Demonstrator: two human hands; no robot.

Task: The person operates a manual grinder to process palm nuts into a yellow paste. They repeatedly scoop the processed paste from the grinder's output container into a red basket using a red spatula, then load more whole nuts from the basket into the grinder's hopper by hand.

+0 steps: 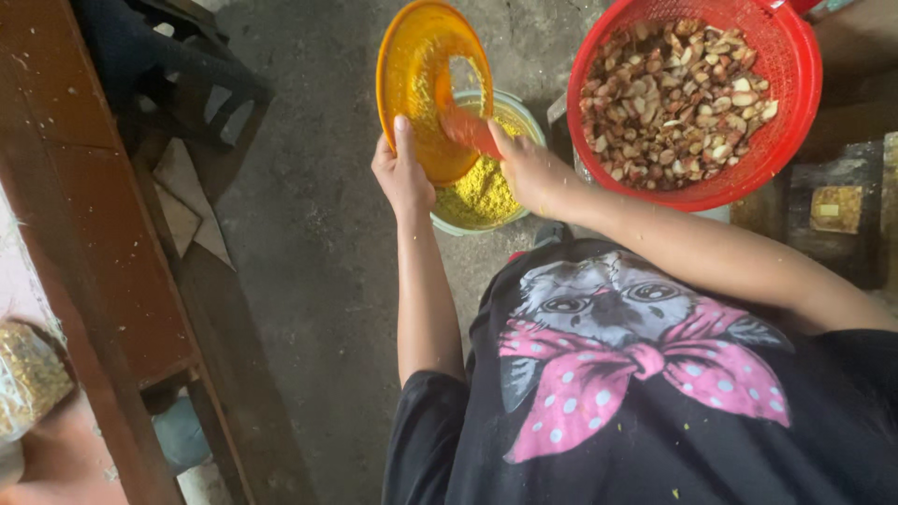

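**Scraping a tilted orange bowl over a pot**

While you look down past your black printed shirt, your left hand grips the orange bowl by its rim, fingers closed around it, at upper centre of the frame. The bowl is tipped on edge, mouth facing right, so yellow crumbs fall into the pale pot below. Your right hand reaches inside, fingers pressed together. A red basket of nut pieces sits at upper right.

The grey concrete floor carries a pale bowl of yellow meal and, seemingly, the red basket
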